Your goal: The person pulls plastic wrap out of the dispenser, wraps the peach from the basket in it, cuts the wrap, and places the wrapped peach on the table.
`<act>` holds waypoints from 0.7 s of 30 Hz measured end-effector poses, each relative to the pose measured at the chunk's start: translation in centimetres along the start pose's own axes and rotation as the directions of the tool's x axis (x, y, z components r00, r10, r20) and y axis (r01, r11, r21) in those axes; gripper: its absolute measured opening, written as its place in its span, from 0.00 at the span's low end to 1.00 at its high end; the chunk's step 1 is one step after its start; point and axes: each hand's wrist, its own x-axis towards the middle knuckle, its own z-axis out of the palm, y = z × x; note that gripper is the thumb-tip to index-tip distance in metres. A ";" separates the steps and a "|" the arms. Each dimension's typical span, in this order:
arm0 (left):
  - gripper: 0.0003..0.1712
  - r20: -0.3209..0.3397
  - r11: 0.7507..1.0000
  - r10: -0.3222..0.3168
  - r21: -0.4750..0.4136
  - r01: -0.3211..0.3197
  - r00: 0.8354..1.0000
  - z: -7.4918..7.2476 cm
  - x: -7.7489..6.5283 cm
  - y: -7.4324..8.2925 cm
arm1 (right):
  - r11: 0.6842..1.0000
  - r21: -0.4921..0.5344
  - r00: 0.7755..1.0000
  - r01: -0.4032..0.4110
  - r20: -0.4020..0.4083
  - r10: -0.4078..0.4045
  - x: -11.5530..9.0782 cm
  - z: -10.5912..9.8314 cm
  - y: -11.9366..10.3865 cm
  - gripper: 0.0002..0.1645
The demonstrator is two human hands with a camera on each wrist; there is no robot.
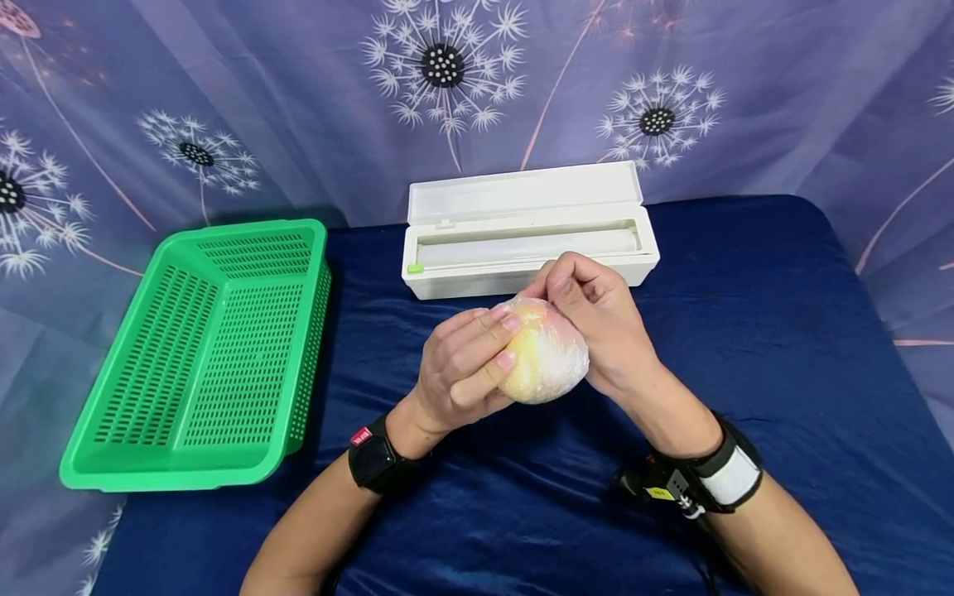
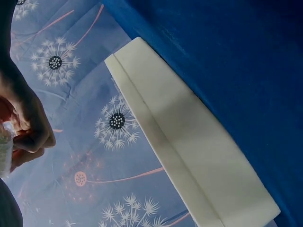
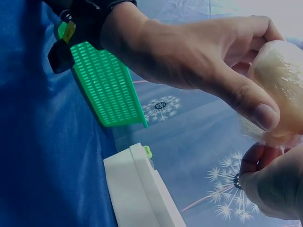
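Observation:
Between my hands is a round yellow-and-pink fruit [image 1: 547, 352] wrapped in clear cling film, held above the table. My left hand [image 1: 465, 364] grips it from the left, its fingers laid over the near side. At the upper right edge, my right hand [image 1: 599, 319] pinches the film [image 1: 555, 310] between thumb and curled fingers. The right wrist view shows the wrapped fruit [image 3: 279, 85] with my left hand [image 3: 203, 56] above and my right hand [image 3: 274, 184] below. In the left wrist view, my right hand [image 2: 28, 120] is dim and the fruit [image 2: 5, 146] is mostly cut off.
Behind my hands stands a white cling film box [image 1: 455, 285], lid [image 1: 522, 194] raised, with a film roll [image 1: 529, 246] inside. A green slotted basket [image 1: 294, 397] is at the left. Dark blue cloth [image 1: 782, 348] covers the table, and a dandelion-patterned curtain [image 1: 298, 83] hangs behind.

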 end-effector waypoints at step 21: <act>0.50 -0.003 0.841 -0.477 -0.290 0.456 0.879 -0.3 2.7 0.4 | 0.999 0.035 0.999 -0.013 0.034 0.011 0.6 -1.0 -1.0 0.19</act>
